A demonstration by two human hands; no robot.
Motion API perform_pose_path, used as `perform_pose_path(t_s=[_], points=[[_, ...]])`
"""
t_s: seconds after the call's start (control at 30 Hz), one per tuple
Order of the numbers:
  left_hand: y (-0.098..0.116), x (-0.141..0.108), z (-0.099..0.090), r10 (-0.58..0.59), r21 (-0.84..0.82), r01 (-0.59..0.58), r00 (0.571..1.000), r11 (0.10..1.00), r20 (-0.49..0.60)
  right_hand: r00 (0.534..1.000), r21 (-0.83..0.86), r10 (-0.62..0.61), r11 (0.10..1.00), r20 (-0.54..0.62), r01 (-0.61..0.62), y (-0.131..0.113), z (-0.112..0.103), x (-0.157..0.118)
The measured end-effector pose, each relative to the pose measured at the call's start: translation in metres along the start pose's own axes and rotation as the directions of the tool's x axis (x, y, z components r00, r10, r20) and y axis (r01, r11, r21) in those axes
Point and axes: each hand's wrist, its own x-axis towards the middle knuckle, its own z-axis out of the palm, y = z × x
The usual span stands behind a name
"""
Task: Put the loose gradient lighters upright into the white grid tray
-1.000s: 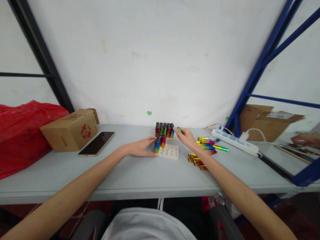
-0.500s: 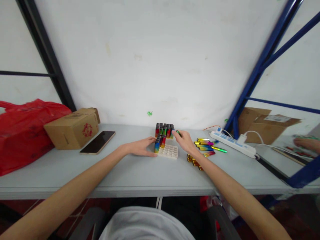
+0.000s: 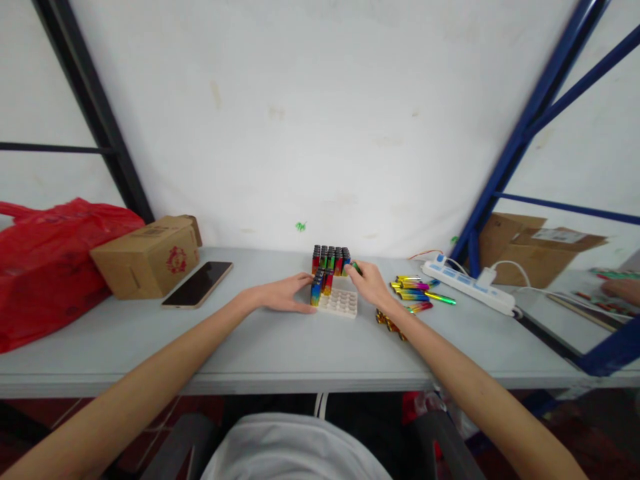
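A white tray [image 3: 343, 303] with round holes lies on the grey table [image 3: 280, 347], and several rainbow-coloured lighters [image 3: 330, 260] stand upright in its far rows. My left hand [image 3: 285, 294] rests flat on the table against the tray's left side, next to two standing lighters [image 3: 320, 288]. My right hand [image 3: 367, 281] pinches a green lighter [image 3: 354, 266] at the tray's far right corner, right beside the standing row.
Loose lighters [image 3: 417, 293] lie right of the tray. A white power strip [image 3: 467, 287] sits behind them. At left are a phone [image 3: 199, 284], a cardboard box [image 3: 150, 257] and a red plastic bag [image 3: 45, 260]. Another person's hand [image 3: 620, 288] shows at the far right.
My right hand has carried the green lighter left, closer to the standing row in the tray. My left hand stays where it was.
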Motion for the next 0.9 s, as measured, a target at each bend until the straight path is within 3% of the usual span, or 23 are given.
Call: perform_pose_path(t_s=[0.2, 0.4, 0.6, 0.7, 0.8, 0.9], points=[[0.003, -0.001, -0.002, 0.013, -0.013, -0.013, 1.000, 1.000, 0.015, 0.985, -0.014, -0.081, 0.996, 0.150, 0.085, -0.002, -0.002, -0.004], [-0.001, 0.000, 0.000, 0.010, -0.007, -0.010, 1.000, 1.000, 0.016, 0.936, -0.143, -0.285, 0.938, 0.206, 0.317, -0.008, -0.008, -0.003], [-0.001, 0.000, 0.001, 0.013, -0.011, -0.013, 1.000, 1.000, 0.008, 0.954, -0.068, -0.207, 0.972, 0.215, 0.226, -0.010, -0.010, -0.005], [0.000, 0.000, 0.001, 0.016, -0.015, -0.016, 1.000, 1.000, 0.012, 0.939, -0.066, -0.208, 0.970, 0.273, 0.234, -0.008, -0.004, -0.005], [0.001, 0.000, 0.000, 0.025, -0.022, -0.025, 1.000, 0.999, 0.007, 0.910, -0.165, -0.203, 0.947, 0.361, 0.276, -0.010, 0.006, -0.004], [0.002, 0.000, -0.001, 0.023, -0.012, -0.023, 1.000, 1.000, 0.014, 0.921, -0.352, -0.143, 0.894, 0.363, 0.277, -0.016, 0.010, -0.003]])
